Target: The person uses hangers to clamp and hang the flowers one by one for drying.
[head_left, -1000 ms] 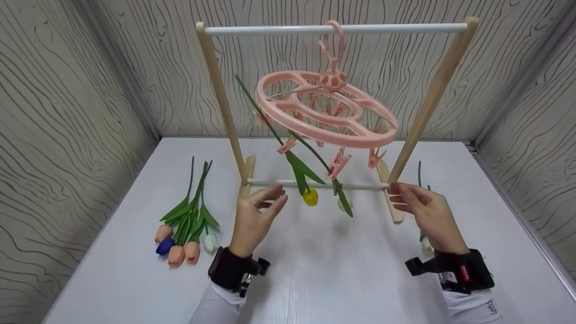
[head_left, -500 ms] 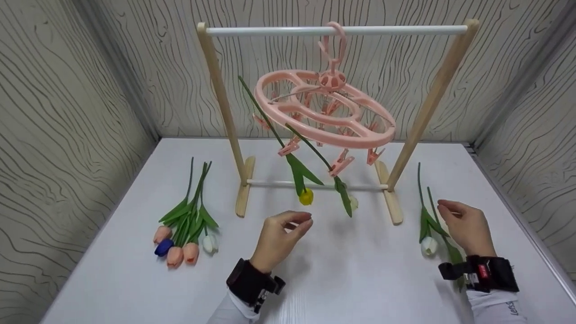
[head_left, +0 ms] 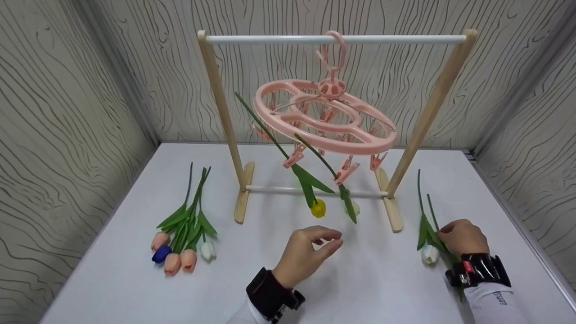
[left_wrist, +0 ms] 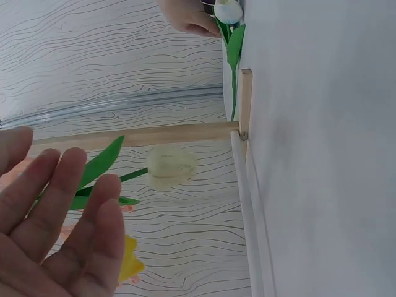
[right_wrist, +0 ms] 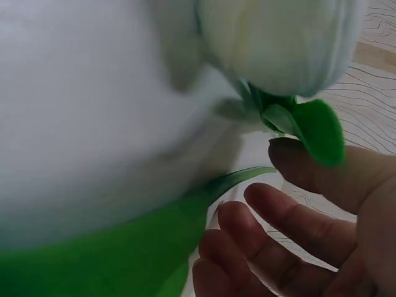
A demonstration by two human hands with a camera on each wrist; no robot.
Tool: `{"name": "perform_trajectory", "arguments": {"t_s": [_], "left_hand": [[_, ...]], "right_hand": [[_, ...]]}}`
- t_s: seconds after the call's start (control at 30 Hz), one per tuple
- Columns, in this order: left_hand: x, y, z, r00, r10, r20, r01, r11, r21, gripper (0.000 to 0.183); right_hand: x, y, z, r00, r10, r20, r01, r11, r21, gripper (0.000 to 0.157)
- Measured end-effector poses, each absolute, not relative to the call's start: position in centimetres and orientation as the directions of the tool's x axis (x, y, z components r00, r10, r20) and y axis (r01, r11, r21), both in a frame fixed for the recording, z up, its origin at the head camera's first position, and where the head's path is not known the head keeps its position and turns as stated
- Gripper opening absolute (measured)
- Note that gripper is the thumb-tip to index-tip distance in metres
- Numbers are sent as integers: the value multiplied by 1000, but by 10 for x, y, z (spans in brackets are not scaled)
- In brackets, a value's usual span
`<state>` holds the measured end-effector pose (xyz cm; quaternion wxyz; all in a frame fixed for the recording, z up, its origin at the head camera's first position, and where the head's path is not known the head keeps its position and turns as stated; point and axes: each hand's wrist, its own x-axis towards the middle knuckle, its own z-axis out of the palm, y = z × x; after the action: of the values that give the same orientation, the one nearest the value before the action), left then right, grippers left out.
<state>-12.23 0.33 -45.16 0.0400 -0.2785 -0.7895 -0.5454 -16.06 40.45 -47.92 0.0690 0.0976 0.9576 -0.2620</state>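
At the right of the table, my right hand (head_left: pixel 463 237) reaches down over the stem of one artificial tulip. In the right wrist view, thumb and fingers (right_wrist: pixel 288 213) stand apart, with the tip of a green leaf (right_wrist: pixel 241 179) in the gap. A white tulip (head_left: pixel 430 254) lies just left of that hand. My left hand (head_left: pixel 308 252) hovers over the table's middle, fingers loosely bent, holding nothing. Beyond it, a yellow tulip (head_left: pixel 318 208) and a whitish tulip (head_left: pixel 354 209) hang head down from clothespins (head_left: pixel 346 172) on a pink clip hanger (head_left: pixel 326 143).
The hanger hooks over the white top bar (head_left: pixel 270 39) of a wooden-legged rack (head_left: pixel 219 99). On the left lies a bunch of several tulips (head_left: pixel 180 261), pink, blue and white. Patterned panels (head_left: pixel 72 148) enclose the white table (head_left: pixel 135 297) at the back and sides.
My right hand has moved from beside the rack's right foot, rightward and down to the tulips there. My left hand has drawn back toward me and to the right. The view has tilted slightly.
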Motion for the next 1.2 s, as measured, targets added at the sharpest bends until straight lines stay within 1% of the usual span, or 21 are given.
{"name": "perform_trajectory", "arguments": {"t_s": [0.17, 0.3, 0.53, 0.67, 0.77, 0.87, 0.93, 1.07, 1.2], "left_hand": [[-123, 5, -448, -818, 410, 404, 524, 242, 816, 21], [-125, 4, -447, -805, 413, 425, 546, 237, 804, 22], [-126, 2, -445, -810, 415, 414, 535, 236, 811, 21], [-127, 0, -445, -816, 403, 413, 530, 240, 813, 20], [-127, -1, -445, -817, 398, 417, 531, 239, 813, 20], [-127, -1, -445, -821, 401, 406, 520, 230, 823, 20], [-127, -2, -445, -824, 403, 398, 511, 227, 829, 21], [-127, -2, -444, -825, 400, 398, 510, 224, 830, 21], [-126, -3, -442, -818, 396, 417, 527, 225, 819, 20]], "right_hand": [[-159, 405, -484, -969, 175, -174, 237, 853, -464, 32], [-158, 407, -483, -971, 178, -157, 231, 861, -452, 28], [-154, 413, -473, -972, 201, -123, 235, 839, -490, 33], [-153, 414, -462, -976, 196, -93, 215, 823, -526, 39], [-151, 413, -452, -979, 196, -63, 198, 819, -539, 40], [-147, 411, -441, -977, 214, -12, 185, 812, -554, 39], [-144, 406, -431, -972, 229, 44, 166, 812, -559, 39], [-133, 390, -409, -952, 270, 141, 144, 805, -575, 38], [-117, 370, -387, -925, 317, 208, 129, 780, -613, 37]]}}
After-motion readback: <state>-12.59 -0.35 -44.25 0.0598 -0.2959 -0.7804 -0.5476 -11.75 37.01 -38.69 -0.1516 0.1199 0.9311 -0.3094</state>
